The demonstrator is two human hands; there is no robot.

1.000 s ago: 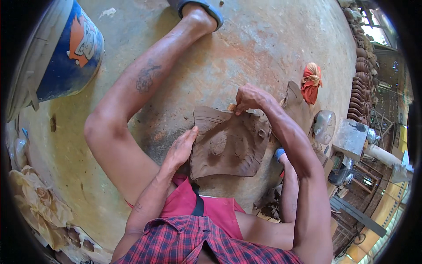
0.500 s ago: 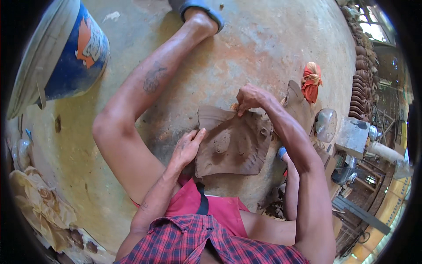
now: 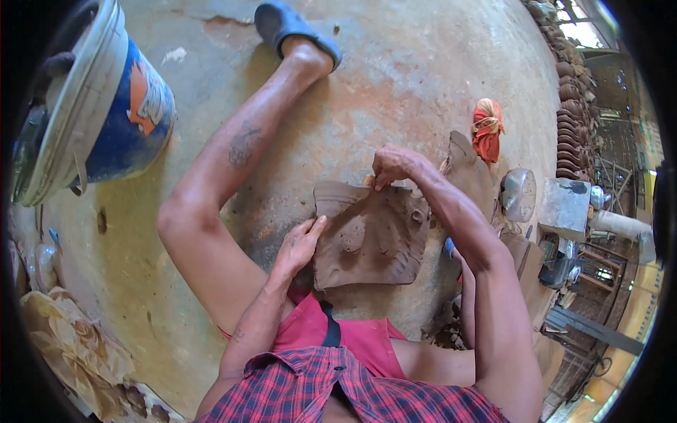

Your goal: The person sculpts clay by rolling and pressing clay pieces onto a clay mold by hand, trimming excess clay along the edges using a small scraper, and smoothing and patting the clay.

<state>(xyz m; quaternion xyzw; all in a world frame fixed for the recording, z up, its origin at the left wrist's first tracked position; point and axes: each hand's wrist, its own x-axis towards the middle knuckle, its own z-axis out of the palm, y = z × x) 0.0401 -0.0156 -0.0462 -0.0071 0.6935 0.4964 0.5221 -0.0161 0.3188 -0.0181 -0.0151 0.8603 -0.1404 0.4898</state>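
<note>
A brown, roughly square slab of wet clay (image 3: 403,264) with hollows and raised ridges lies on the floor in front of my lap. My left hand (image 3: 299,248) closes on its left edge, thumb on top and fingers partly hidden. At the far edge my right hand (image 3: 395,165) is bent down in a pinch. A small orange-brown bit shows by those fingertips, too small to name. A curved line runs from there down across the slab's left part.
A blue and white bucket (image 3: 130,113) stands at the far left. Right of the slab are a flat clay piece (image 3: 469,173), a red cloth bundle (image 3: 486,134), a clear plastic container (image 3: 519,195) and a grey metal box (image 3: 566,206). Crumpled sheeting (image 3: 74,345) lies lower left.
The whole view has shifted slightly, bringing more of the bucket and my shoe into sight. Both hands keep their places on the clay slab, the right one still pinched at the far edge.
</note>
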